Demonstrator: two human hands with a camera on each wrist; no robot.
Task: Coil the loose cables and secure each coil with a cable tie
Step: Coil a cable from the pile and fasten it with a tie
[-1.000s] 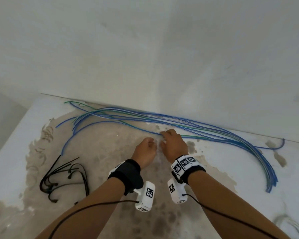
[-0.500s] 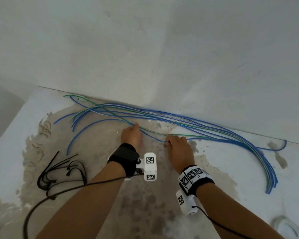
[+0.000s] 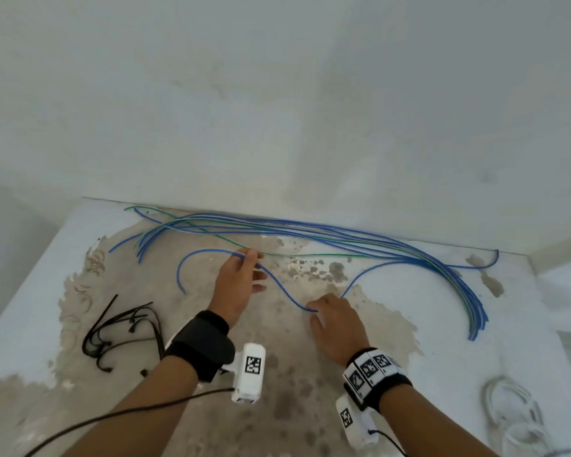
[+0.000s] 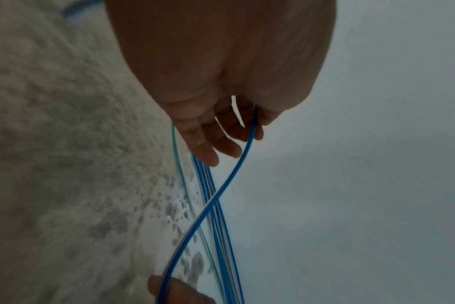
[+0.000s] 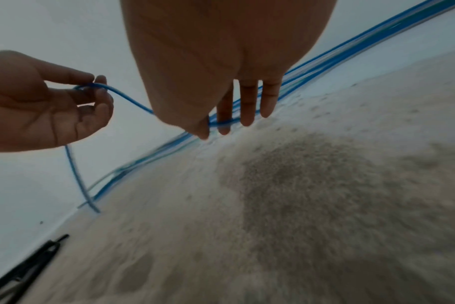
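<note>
A single blue cable (image 3: 279, 286) is pulled out of the bundle of blue and green cables (image 3: 310, 229) lying along the wall. My left hand (image 3: 251, 258) pinches it between thumb and forefinger, raised off the table; its free end (image 3: 182, 285) curves down to the left. My right hand (image 3: 314, 308) pinches the same cable lower and nearer to me, its other fingers straight. The right wrist view shows that pinch (image 5: 212, 124) and the left hand (image 5: 91, 88). In the left wrist view the cable (image 4: 221, 195) runs from my fingers (image 4: 208, 150) down to the right hand. Black cable ties (image 3: 122, 331) lie at the left.
The white table (image 3: 33, 291) has worn brown patches and butts against a white wall at the back. Its left edge drops off beyond the ties. A pale coil (image 3: 508, 413) lies at the front right corner. Black camera leads trail from both wrists.
Both hands have drawn one blue cable out of the bundle towards me. The left hand moved right and lifted it; the right hand slid nearer. The cable's left end now curls free.
</note>
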